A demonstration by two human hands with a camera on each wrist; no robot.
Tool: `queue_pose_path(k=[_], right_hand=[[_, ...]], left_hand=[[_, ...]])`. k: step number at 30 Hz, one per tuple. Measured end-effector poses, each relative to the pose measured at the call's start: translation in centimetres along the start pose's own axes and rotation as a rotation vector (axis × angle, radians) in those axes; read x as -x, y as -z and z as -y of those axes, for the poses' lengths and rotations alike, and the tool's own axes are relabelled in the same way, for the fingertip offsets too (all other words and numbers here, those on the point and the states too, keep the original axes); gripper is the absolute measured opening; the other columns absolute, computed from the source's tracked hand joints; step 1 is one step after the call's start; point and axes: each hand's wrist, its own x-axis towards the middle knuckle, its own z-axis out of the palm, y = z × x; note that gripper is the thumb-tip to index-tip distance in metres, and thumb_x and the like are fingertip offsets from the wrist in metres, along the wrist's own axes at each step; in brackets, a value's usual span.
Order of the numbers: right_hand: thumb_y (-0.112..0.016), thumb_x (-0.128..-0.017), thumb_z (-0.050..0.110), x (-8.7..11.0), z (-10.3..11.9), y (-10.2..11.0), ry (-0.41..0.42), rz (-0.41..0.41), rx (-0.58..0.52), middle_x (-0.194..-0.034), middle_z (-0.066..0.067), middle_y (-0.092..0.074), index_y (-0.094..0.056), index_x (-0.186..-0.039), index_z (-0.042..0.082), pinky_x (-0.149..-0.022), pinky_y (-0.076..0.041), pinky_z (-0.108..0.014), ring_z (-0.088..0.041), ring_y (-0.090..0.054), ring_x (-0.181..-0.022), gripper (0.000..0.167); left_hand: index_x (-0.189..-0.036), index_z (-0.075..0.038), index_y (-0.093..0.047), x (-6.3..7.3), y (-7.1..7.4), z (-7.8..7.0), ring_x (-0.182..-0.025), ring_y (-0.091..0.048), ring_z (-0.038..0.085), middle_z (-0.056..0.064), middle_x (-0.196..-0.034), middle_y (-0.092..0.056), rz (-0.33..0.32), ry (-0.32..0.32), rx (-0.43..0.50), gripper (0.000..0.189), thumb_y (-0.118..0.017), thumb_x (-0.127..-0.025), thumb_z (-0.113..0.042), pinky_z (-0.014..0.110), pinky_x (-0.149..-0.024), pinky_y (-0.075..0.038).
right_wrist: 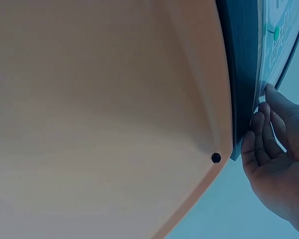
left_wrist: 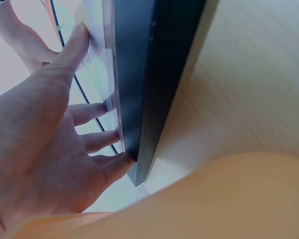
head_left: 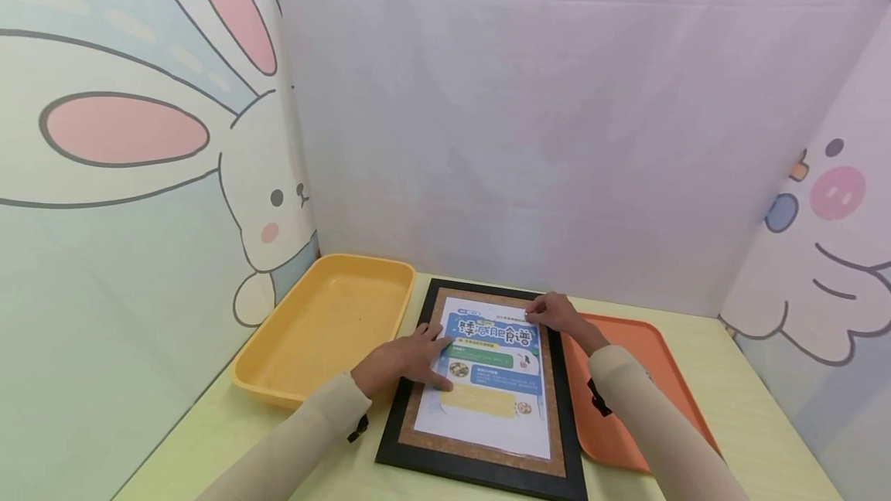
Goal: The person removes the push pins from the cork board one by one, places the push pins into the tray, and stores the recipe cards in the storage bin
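Observation:
A printed poster (head_left: 487,424) with blue, green and yellow panels lies on a cork board (head_left: 448,443) in a black frame (head_left: 480,472). My left hand (head_left: 411,358) rests on the poster's left side with its fingers spread. In the left wrist view, its fingertips reach the board's edge beside the black frame (left_wrist: 154,74). My right hand (head_left: 560,313) is at the poster's upper right corner, with thumb and index finger pinching the edge there. From the right wrist, the other fingers of that hand (right_wrist: 284,149) are curled beside the frame.
To the left stands a deep yellow tray (head_left: 323,257), close to the frame. A flat orange tray (head_left: 619,439) lies along the frame's right side, with a small round black thing (right_wrist: 216,158) on it. A light wooden table (head_left: 773,424) carries everything; fabric walls (head_left: 543,138) enclose it.

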Motion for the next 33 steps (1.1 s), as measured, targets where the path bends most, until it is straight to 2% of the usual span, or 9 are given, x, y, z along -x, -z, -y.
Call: queue_pose_path(k=[14, 20, 24, 33], right_hand=[[-0.081, -0.092, 0.017, 0.59, 0.61, 0.48, -0.036, 0.011, -0.005, -0.088, -0.004, -0.072, -0.079, -0.095, 0.005, -0.071, -0.051, -0.03, -0.019, -0.06, -0.079, 0.012], [-0.082, -0.092, 0.016, 0.57, 0.52, 0.49, -0.015, -0.002, -0.015, -0.088, -0.004, -0.072, -0.079, -0.094, 0.005, -0.071, -0.051, -0.031, -0.019, -0.06, -0.078, 0.011], [-0.082, -0.091, 0.017, 0.51, 0.63, 0.61, -0.03, -0.005, -0.013, -0.088, -0.005, -0.071, -0.079, -0.095, 0.005, -0.071, -0.051, -0.03, -0.019, -0.06, -0.078, 0.013], [-0.082, -0.092, 0.017, 0.58, 0.22, 0.65, -0.025, -0.007, -0.018, -0.091, -0.006, -0.072, -0.079, -0.097, 0.005, -0.072, -0.052, -0.03, -0.019, -0.06, -0.079, 0.013]], left_hand=[[-0.162, -0.025, -0.039, -0.54, -0.05, 0.0, -0.144, -0.035, 0.027, 0.007, -0.169, -0.028, -0.002, -0.022, -0.002, 0.099, -0.073, -0.082, -0.073, 0.05, -0.116, -0.041], [-0.161, -0.024, -0.039, -0.18, 0.21, -0.06, -0.144, -0.034, 0.027, 0.007, -0.169, -0.028, 0.008, -0.008, 0.024, 0.099, -0.075, -0.082, -0.071, 0.051, -0.115, -0.041], [-0.162, -0.024, -0.039, -0.16, 0.31, 0.0, -0.145, -0.034, 0.028, 0.008, -0.17, -0.027, 0.011, -0.007, 0.035, 0.099, -0.075, -0.082, -0.07, 0.051, -0.116, -0.04], [-0.162, -0.025, -0.039, 0.03, 0.3, -0.08, -0.145, -0.034, 0.028, 0.007, -0.169, -0.028, 0.01, -0.004, 0.018, 0.098, -0.075, -0.082, -0.071, 0.051, -0.115, -0.041]])
